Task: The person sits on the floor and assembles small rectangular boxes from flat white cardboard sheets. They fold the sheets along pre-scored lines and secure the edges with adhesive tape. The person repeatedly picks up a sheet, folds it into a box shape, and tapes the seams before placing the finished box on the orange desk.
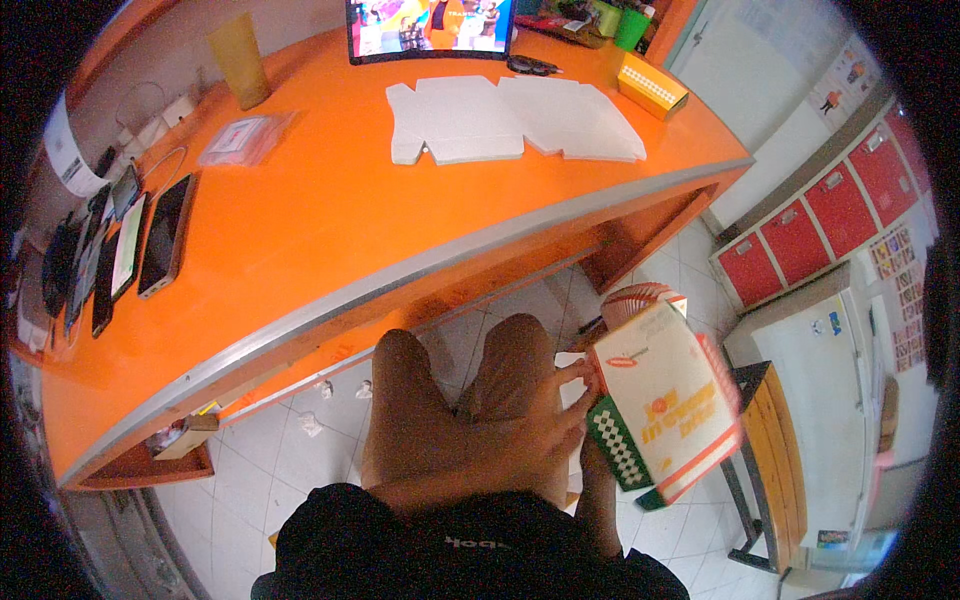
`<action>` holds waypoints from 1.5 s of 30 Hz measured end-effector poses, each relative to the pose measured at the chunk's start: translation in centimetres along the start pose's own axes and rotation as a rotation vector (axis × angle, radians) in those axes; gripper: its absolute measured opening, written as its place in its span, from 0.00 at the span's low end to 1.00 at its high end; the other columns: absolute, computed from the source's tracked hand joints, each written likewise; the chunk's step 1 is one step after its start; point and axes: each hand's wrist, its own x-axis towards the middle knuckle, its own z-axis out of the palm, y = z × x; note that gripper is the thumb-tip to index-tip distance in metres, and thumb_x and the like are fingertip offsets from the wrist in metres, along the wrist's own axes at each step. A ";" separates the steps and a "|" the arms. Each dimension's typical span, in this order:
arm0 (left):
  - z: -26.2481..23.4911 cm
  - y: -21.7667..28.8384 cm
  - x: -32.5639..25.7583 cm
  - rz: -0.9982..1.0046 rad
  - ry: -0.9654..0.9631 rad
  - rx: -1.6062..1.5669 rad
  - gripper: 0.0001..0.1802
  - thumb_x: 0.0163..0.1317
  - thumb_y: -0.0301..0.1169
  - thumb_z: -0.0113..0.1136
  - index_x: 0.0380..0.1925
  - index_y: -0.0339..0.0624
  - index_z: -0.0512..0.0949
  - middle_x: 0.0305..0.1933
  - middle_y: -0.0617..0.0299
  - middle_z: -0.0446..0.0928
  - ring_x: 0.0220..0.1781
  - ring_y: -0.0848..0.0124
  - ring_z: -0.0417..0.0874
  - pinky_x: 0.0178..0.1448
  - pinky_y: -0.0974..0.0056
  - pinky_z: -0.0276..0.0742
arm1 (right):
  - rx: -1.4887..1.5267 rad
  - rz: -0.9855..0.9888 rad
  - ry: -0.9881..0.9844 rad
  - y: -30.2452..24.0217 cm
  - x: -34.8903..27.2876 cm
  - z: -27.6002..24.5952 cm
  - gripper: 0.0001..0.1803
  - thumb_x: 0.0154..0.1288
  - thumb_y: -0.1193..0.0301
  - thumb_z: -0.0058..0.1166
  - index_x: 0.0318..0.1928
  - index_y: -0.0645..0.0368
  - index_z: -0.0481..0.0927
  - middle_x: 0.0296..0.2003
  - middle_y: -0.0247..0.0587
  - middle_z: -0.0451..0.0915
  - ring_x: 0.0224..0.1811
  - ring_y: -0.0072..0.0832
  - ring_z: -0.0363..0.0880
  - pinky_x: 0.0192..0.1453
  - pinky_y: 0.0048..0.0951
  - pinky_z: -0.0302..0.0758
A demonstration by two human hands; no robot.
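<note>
A white carton (665, 390) with red edges, yellow print and a green-and-white patterned side is held up to the right of my knees, tilted. My left hand (560, 405) reaches across my lap to its left edge. Those fingers are smeared by motion, so their grip is unclear. My right hand (597, 470) comes up from below at the carton's lower left and holds it; the carton hides most of its fingers. Red-and-white striped flaps (640, 300) show at the carton's far end.
An orange desk (330, 200) with a metal edge curves ahead. On it lie flat white cardboard blanks (460, 120), a yellow carton (652, 88), a clear packet (240, 140), a phone (167, 235) and a tall yellow cup (238, 62). A screen (430, 30) stands behind. A wooden bench (775, 460) is right.
</note>
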 end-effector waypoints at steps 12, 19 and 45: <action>-9.4 -4.5 3.4 -0.477 -0.306 -0.041 0.23 0.64 0.33 0.50 0.58 0.38 0.66 0.54 0.52 0.70 0.57 0.61 0.71 0.60 0.61 0.66 | 0.584 -0.679 -0.215 -3.9 6.7 -9.4 0.06 0.61 0.70 0.53 0.39 0.55 0.77 0.40 0.39 0.78 0.51 0.34 0.74 0.66 0.40 0.61; -3.8 -4.2 2.4 0.304 -0.138 0.526 0.35 0.49 0.22 0.58 0.61 0.40 0.64 0.50 0.46 0.65 0.57 0.52 0.68 0.60 0.57 0.67 | 1.124 -0.128 0.186 -7.7 8.9 -7.3 0.15 0.63 0.71 0.53 0.48 0.64 0.70 0.41 0.44 0.75 0.44 0.31 0.75 0.40 0.27 0.73; -2.6 -4.1 1.6 0.298 0.079 0.358 0.21 0.58 0.24 0.58 0.51 0.29 0.70 0.57 0.43 0.68 0.61 0.52 0.69 0.60 0.58 0.69 | 1.279 -0.002 0.325 -8.2 6.0 -6.9 0.04 0.54 0.80 0.57 0.30 0.66 0.76 0.27 0.42 0.78 0.28 0.26 0.76 0.33 0.25 0.73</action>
